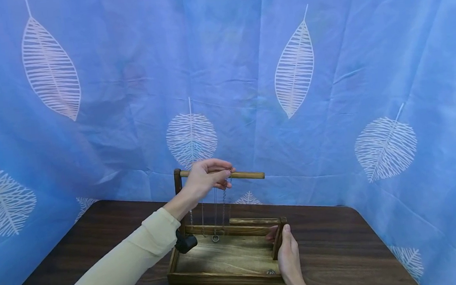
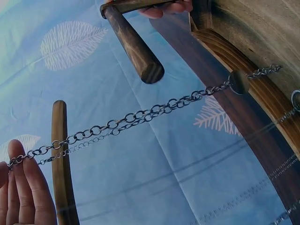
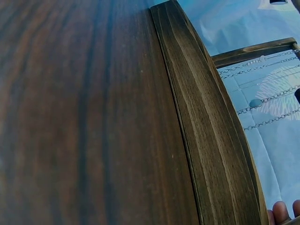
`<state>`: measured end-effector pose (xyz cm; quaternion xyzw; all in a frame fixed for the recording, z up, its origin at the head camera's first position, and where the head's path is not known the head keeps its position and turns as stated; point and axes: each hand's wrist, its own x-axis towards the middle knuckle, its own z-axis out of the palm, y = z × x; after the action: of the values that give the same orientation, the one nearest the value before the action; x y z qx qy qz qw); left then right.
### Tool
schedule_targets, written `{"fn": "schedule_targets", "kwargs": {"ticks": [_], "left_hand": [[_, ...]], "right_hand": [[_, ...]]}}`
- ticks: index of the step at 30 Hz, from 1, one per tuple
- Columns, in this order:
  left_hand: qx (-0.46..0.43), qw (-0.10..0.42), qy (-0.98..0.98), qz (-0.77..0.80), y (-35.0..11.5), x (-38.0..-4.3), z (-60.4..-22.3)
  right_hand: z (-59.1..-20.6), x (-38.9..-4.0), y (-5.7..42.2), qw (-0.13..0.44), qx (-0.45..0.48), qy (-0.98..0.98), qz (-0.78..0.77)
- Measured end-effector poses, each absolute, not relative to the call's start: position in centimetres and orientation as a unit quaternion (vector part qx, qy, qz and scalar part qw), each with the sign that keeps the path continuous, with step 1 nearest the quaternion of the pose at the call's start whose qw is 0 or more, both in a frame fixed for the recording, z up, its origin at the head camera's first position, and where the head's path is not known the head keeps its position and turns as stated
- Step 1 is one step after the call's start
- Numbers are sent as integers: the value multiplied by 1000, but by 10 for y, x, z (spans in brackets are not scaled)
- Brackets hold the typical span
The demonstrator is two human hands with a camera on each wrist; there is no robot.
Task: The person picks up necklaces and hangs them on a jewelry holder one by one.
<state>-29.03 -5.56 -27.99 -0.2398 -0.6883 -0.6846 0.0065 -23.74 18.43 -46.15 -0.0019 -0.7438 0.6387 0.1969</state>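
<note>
A wooden jewelry stand (image 1: 223, 279) has a tray base, a tall left post with an upper bar (image 1: 251, 175), and a short right post with a lower bar (image 1: 253, 221). My left hand (image 1: 204, 178) is at the upper bar, pinching a silver chain necklace (image 2: 112, 124) between thumb and fingertips. A round disc pendant (image 2: 239, 82) hangs on that chain. Whether the chain rests on the bar cannot be told. My right hand (image 1: 290, 254) grips the short right post, thumb on the near side, fingers partly hidden behind it. Its fingertips (image 3: 280, 212) show at the right wrist view's corner.
Other thin necklaces hang from the upper bar, one with a ring-shaped pendant (image 1: 215, 238). A small shiny piece (image 1: 270, 272) lies in the tray's near right corner. The stand is on a dark wooden table (image 1: 334, 242), before a blue leaf-patterned cloth (image 1: 230, 70).
</note>
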Motion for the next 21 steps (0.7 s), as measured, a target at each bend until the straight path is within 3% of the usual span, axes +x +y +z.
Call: {"fn": "schedule_targets", "kwargs": {"ticks": [21], "left_hand": [[-268, -12, -693, -669, -8, -299, -274]], "right_hand": [[-462, -239, 184, 200, -18, -746, 635]]}}
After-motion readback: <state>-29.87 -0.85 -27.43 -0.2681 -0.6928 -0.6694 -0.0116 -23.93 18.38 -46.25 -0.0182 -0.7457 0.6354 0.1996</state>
